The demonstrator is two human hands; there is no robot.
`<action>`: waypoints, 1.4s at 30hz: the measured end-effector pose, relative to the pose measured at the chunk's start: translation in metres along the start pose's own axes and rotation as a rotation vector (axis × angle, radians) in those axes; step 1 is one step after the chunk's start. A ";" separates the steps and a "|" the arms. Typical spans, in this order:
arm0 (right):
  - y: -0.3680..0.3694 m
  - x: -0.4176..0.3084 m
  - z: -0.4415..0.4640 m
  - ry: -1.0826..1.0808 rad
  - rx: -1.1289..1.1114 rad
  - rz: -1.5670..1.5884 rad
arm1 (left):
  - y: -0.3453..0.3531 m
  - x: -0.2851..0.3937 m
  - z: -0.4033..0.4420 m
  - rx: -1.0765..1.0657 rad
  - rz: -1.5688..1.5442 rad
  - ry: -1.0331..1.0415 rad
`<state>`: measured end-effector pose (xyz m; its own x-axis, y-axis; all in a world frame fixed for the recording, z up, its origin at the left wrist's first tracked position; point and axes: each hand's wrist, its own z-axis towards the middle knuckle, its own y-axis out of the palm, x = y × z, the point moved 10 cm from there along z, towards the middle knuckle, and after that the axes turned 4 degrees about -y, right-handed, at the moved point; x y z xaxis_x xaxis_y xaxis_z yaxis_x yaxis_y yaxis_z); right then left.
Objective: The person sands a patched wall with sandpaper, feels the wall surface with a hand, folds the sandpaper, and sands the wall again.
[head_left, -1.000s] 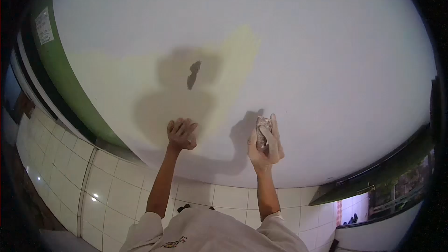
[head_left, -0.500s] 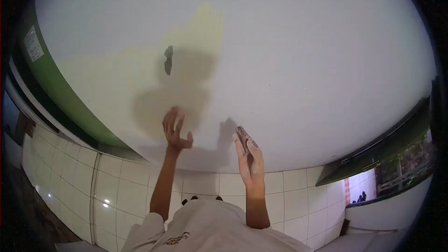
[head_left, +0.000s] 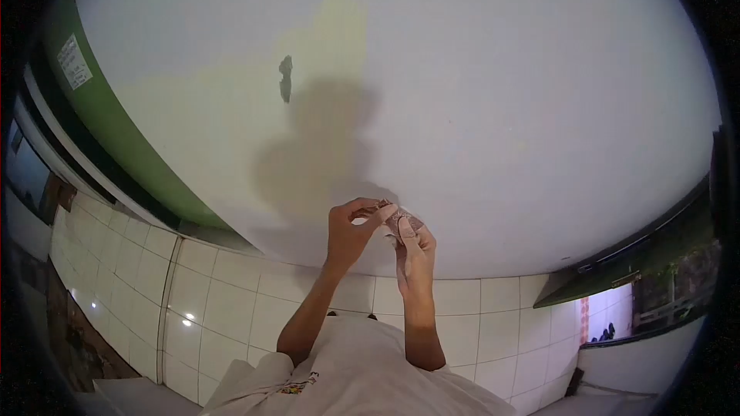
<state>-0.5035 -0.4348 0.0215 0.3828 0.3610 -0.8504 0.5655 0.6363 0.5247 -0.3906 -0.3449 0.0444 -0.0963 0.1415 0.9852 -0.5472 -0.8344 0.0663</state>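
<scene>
A small folded piece of sandpaper (head_left: 404,221), brownish and dusted with white, is held between both hands in front of the wall (head_left: 524,123). My right hand (head_left: 417,256) grips it from below with the thumb across its face, and pale dust coats the fingers. At its upper left edge, my left hand (head_left: 353,233) pinches it between thumb and fingertips. Both hands are apart from the wall. A dark chipped patch (head_left: 286,79) shows on the wall's yellowish area (head_left: 223,108), left of my shadow.
Green trim (head_left: 146,150) with a white paper label (head_left: 75,62) borders the wall at the left. White floor tiles (head_left: 231,293) run along its base. A dark-framed opening (head_left: 609,312) lies at the lower right.
My left hand has come down and right from its open pose near the wall and now pinches the sandpaper. My right hand keeps its hold, with the sandpaper turned more face-on.
</scene>
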 end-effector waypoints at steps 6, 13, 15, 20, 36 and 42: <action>-0.011 -0.004 0.006 -0.053 -0.013 -0.128 | -0.002 -0.009 -0.004 0.099 -0.086 0.002; -0.037 0.024 0.019 0.050 -0.084 -0.055 | -0.003 -0.034 -0.008 0.137 -0.128 -0.147; -0.037 0.022 0.023 0.040 -0.088 -0.063 | -0.003 -0.044 -0.009 0.153 -0.118 -0.173; -0.041 0.031 0.032 0.116 -0.106 0.002 | 0.002 -0.048 -0.017 0.195 -0.215 -0.225; -0.029 0.018 0.032 0.194 -0.213 -0.006 | -0.003 -0.029 -0.026 0.300 -0.087 -0.070; -0.025 0.008 0.032 0.111 -0.207 -0.063 | -0.005 -0.028 -0.023 0.265 -0.251 -0.079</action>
<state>-0.4910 -0.4699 0.0027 0.2619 0.3816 -0.8864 0.4192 0.7823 0.4607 -0.4036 -0.3324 0.0126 0.0835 0.3267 0.9414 -0.3108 -0.8891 0.3361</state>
